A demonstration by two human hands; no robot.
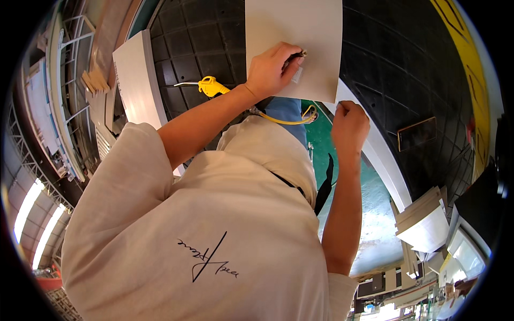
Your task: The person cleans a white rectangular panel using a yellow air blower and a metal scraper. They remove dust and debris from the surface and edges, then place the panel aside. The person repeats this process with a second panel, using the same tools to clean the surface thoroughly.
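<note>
A pale, flat panel (pixel 316 32) lies on the dark work surface in front of me. Over its near part, my left hand (pixel 270 72) is closed around a small dark object (pixel 294 55) with a brass-coloured end; its exact kind is hidden by my fingers. Just beneath those fingertips a small whitish patch (pixel 297 75) shows against the panel. My right hand (pixel 350 125) is curled closed beside the panel's near right corner. Whatever it may hold cannot be made out.
A yellow air blow gun (pixel 212 86) rests left of my left forearm, and its yellow hose (pixel 284 122) loops close to my waist. White boards (pixel 136 80) stand stacked at the left. A dark phone-like slab (pixel 416 134) lies on the black tiled surface (pixel 385 69) at right.
</note>
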